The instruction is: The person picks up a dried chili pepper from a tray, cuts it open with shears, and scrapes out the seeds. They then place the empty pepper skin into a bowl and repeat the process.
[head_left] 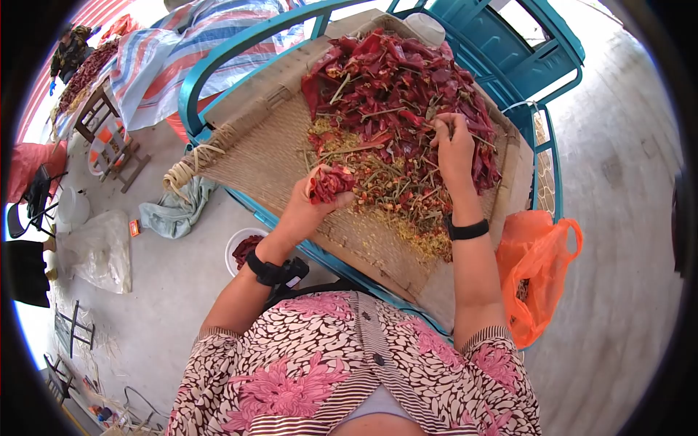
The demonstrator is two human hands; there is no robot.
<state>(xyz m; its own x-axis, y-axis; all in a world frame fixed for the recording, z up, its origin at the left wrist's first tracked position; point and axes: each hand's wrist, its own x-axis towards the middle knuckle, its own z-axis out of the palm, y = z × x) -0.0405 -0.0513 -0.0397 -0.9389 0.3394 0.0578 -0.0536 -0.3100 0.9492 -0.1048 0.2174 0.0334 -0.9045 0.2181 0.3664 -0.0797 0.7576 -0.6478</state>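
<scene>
My left hand (313, 203) is closed around a bunch of dried red chili pieces (331, 184), above the woven tray (254, 163). On the tray lies a large heap of dried red chilies (392, 73), with stems and yellow seeds (414, 229) scattered along its near side. My right hand (452, 142) is at the right part of the heap, thumb and fingers pinched together over the chilies. What sits between those fingertips is too small to make out.
The tray rests on a blue metal cart frame (193, 94). An orange plastic bag (534, 276) hangs at its right. A white bowl (231, 251) with red chilies stands below left. A wooden chair (109, 138), a cloth (174, 214) and a person (70, 54) are further left.
</scene>
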